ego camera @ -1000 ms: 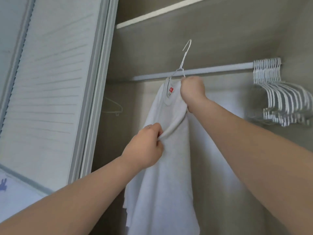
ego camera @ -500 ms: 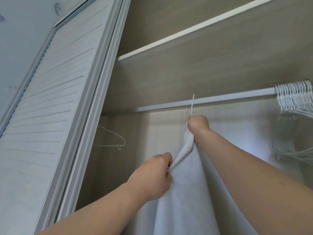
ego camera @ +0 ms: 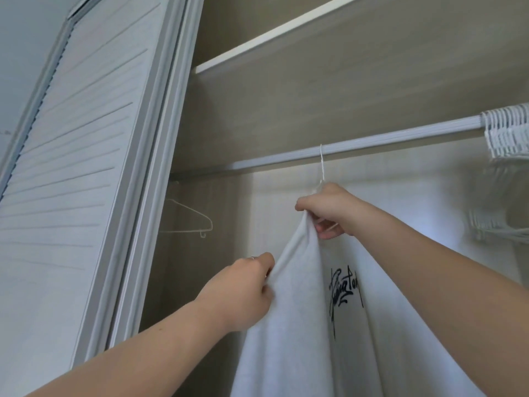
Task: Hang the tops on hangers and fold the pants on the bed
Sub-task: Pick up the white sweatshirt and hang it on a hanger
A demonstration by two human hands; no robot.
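A white top (ego camera: 303, 325) with black script lettering hangs on a thin white hanger (ego camera: 322, 164), whose hook sits over the closet rail (ego camera: 386, 140). My right hand (ego camera: 329, 210) grips the hanger's neck and the top's collar just below the rail. My left hand (ego camera: 243, 293) pinches the top's left shoulder edge, lower and to the left. The hanger's arms are hidden inside the fabric.
A bundle of white hangers (ego camera: 509, 136) crowds the rail's right end. One bare hanger (ego camera: 191, 222) hangs at the rail's left end, by the louvred sliding door (ego camera: 71, 167). A shelf (ego camera: 286, 32) runs above the rail.
The hanger with the top went up from below the rail and its hook now sits over it. The top has turned so its black lettering shows. Both hands kept their grips.
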